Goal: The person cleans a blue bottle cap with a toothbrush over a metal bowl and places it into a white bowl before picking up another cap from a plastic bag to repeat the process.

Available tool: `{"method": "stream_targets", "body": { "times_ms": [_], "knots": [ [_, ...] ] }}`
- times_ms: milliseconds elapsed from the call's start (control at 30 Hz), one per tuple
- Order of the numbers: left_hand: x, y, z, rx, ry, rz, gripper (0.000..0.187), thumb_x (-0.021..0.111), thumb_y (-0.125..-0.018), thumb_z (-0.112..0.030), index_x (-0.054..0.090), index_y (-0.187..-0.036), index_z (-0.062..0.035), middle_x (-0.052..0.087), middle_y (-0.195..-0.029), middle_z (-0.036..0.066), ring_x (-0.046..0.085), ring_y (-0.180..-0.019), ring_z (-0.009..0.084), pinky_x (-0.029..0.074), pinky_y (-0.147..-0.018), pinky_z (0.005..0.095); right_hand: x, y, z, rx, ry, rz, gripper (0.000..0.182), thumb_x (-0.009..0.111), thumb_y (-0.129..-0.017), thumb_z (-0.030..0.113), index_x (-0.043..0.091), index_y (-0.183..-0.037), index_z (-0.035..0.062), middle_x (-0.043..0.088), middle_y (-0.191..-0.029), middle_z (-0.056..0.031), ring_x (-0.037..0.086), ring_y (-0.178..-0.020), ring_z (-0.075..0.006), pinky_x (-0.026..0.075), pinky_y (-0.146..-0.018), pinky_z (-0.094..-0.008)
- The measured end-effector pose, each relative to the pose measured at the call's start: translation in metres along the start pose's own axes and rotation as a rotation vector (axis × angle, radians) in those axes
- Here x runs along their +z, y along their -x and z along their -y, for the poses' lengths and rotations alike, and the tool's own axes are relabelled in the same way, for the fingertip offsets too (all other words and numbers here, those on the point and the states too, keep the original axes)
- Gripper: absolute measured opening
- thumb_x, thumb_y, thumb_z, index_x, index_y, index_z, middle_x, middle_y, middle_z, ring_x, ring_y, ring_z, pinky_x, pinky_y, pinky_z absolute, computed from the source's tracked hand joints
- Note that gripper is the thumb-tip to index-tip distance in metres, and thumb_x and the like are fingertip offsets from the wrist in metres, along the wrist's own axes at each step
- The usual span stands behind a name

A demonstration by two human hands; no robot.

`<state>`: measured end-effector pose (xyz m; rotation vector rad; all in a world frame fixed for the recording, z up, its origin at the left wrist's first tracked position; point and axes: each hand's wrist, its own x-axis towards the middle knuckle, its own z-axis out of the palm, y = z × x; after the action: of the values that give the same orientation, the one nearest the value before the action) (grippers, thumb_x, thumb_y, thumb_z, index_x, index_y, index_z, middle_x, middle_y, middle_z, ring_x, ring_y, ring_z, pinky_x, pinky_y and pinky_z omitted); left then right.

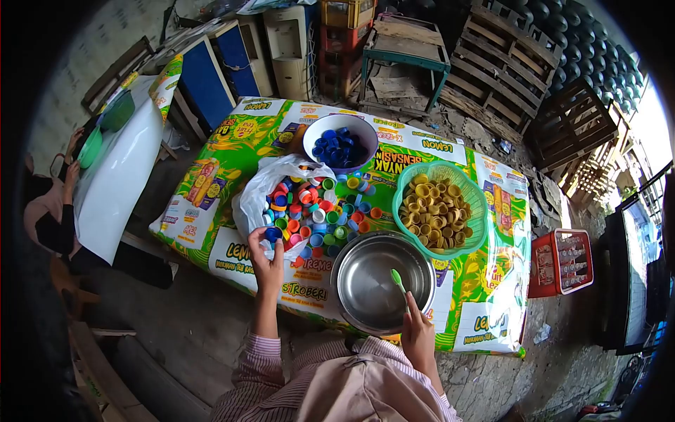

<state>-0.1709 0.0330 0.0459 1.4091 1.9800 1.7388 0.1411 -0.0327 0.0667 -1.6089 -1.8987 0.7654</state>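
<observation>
My left hand holds a dark blue bottle cap between its fingertips, at the near edge of a white plastic bag. Mixed coloured caps spill out of the bag onto the table. In my right hand is a toothbrush with a green head, held over a steel bowl. The bowl's inside shows bare metal. Behind the caps, a white bowl holds blue caps. A green basket of yellowish caps stands to the right.
A patterned cover lies on the table. At the left, a person handles a green basket by a white surface. A red crate stands on the floor at right. Wooden pallets and a small table are behind.
</observation>
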Motion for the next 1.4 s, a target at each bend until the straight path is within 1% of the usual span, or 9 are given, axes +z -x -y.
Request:
{"method": "stream_targets", "body": {
  "times_ms": [167,233,267,367,400,500,600,733,1400],
  "knots": [
    [0.021,0.051,-0.026,0.002,0.259,0.358,0.038,0.066,-0.071,-0.001,0.041,-0.099,-0.0037,0.054,-0.100,0.008,0.053,-0.083,0.0140,0.041,-0.072,0.0265,-0.008,0.004,-0.022,-0.052,0.010,-0.054,0.046,0.049,-0.088,0.009,0.041,-0.133,0.0155,0.059,-0.077,-0.0189,0.058,-0.061,-0.0359,0.044,-0.053,-0.0428],
    [0.040,0.069,-0.040,0.029,0.369,0.459,0.040,0.066,-0.068,0.000,0.043,-0.100,-0.0032,0.052,-0.095,0.007,0.054,-0.080,0.0141,0.045,-0.071,0.0267,-0.014,0.005,-0.025,-0.072,-0.023,-0.071,0.045,0.049,-0.087,0.007,0.042,-0.132,0.0136,0.060,-0.084,-0.0225,0.059,-0.066,-0.0381,0.046,-0.057,-0.0432],
    [0.048,0.077,-0.048,0.023,0.257,0.501,0.039,0.066,-0.067,0.000,0.046,-0.100,-0.0032,0.052,-0.093,0.008,0.056,-0.080,0.0159,0.047,-0.071,0.0279,-0.016,0.007,-0.030,-0.086,-0.037,-0.090,0.046,0.049,-0.087,0.007,0.041,-0.132,0.0135,0.060,-0.083,-0.0225,0.059,-0.066,-0.0381,0.046,-0.057,-0.0430],
    [0.072,0.093,-0.067,0.012,0.223,0.716,0.050,0.064,-0.067,0.005,0.045,-0.112,-0.0036,0.052,-0.096,0.008,0.057,-0.084,0.0161,0.046,-0.077,0.0278,-0.024,0.011,-0.038,-0.132,-0.052,-0.135,0.047,0.050,-0.087,0.006,0.041,-0.132,0.0143,0.060,-0.082,-0.0215,0.059,-0.065,-0.0373,0.045,-0.056,-0.0424],
    [0.083,0.098,-0.064,0.029,0.214,0.783,0.056,0.064,-0.066,0.003,0.044,-0.116,-0.0066,0.053,-0.096,0.010,0.058,-0.086,0.0231,0.048,-0.075,0.0307,-0.028,0.013,-0.038,-0.098,-0.043,-0.105,0.048,0.050,-0.087,0.006,0.041,-0.132,0.0148,0.060,-0.081,-0.0209,0.059,-0.064,-0.0369,0.045,-0.055,-0.0422],
    [0.108,0.108,-0.058,0.027,0.203,0.906,0.063,0.065,-0.066,0.004,0.040,-0.122,-0.0082,0.054,-0.095,0.012,0.056,-0.091,0.0265,0.049,-0.076,0.0337,-0.037,0.019,-0.043,-0.074,-0.039,-0.083,0.048,0.050,-0.087,0.006,0.041,-0.132,0.0158,0.059,-0.078,-0.0193,0.058,-0.062,-0.0356,0.044,-0.054,-0.0419],
    [0.124,0.117,-0.046,0.077,0.112,0.862,0.068,0.068,-0.067,0.002,0.037,-0.126,-0.0096,0.056,-0.095,0.010,0.058,-0.087,0.0262,0.046,-0.081,0.0351,-0.043,0.027,-0.048,0.010,-0.067,0.036,0.051,0.049,-0.085,0.000,0.039,-0.133,0.0117,0.060,-0.099,-0.0250,0.061,-0.083,-0.0404,0.048,-0.068,-0.0397],
    [0.125,0.119,-0.040,0.118,-0.140,0.833,0.072,0.070,-0.065,-0.001,0.036,-0.129,-0.0114,0.059,-0.100,0.006,0.057,-0.092,0.0282,0.038,-0.088,0.0424,-0.044,0.035,-0.051,0.005,-0.071,0.040,0.051,0.049,-0.085,0.000,0.038,-0.134,0.0120,0.060,-0.097,-0.0247,0.060,-0.082,-0.0407,0.048,-0.067,-0.0403],
    [0.122,0.119,-0.039,0.087,-0.248,0.853,0.073,0.067,-0.066,-0.002,0.034,-0.131,-0.0093,0.062,-0.099,0.010,0.059,-0.091,0.0287,0.042,-0.083,0.0405,-0.046,0.035,-0.062,-0.009,-0.085,0.032,0.049,0.049,-0.086,0.002,0.040,-0.133,0.0118,0.060,-0.089,-0.0245,0.060,-0.075,-0.0399,0.047,-0.063,-0.0412]
  ]
}}
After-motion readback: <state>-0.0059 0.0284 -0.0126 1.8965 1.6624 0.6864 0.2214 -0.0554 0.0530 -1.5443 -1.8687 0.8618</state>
